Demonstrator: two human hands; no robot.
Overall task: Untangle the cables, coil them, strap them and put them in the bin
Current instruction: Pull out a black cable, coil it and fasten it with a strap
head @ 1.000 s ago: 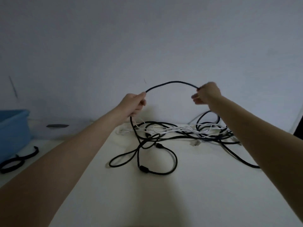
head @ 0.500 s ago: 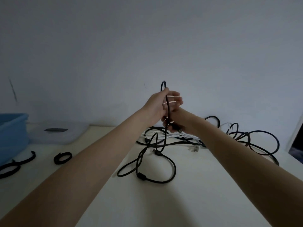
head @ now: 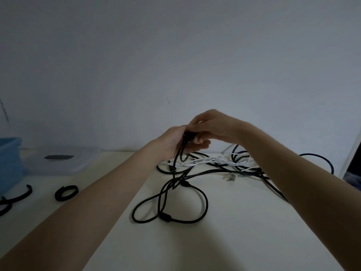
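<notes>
Head view: straps (head: 66, 192) beside, seemingly, bin (head: 9, 163).

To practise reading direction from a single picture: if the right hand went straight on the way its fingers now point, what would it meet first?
The right hand points left, its fingers at the left hand and the black cable that hand holds. It would meet those first; they look already touching, though depth is unclear.

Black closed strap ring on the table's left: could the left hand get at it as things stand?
Probably yes: the black closed strap ring lies in the open beside the left forearm, nothing over it, but the left hand is gripping the black cable and must release first.
</notes>
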